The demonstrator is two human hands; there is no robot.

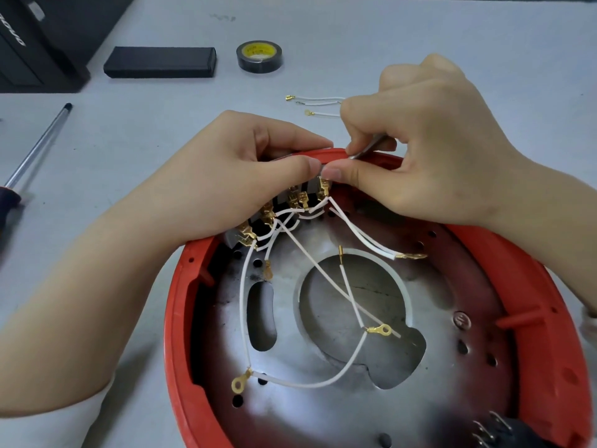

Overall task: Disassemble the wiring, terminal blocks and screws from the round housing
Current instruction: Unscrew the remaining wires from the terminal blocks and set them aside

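Observation:
The round housing [181, 318] has a red plastic rim and a metal plate inside. At its far edge sit black terminal blocks [284, 202] with brass connectors. White wires [323, 279] with gold ring lugs run from them across the plate. My left hand [232, 169] grips the top of the blocks, thumb and fingers curled over them. My right hand [420, 147] pinches a thin metal tool [365, 150] whose tip points at the blocks, while its thumb presses the rightmost connector. Both thumbs meet above the blocks.
Removed white wires [319, 103] lie on the grey table behind my right hand. A roll of black tape [260, 56] and a black box [160, 61] sit further back. A screwdriver [35, 147] lies at the left. A black connector [504, 431] sits in the housing's near edge.

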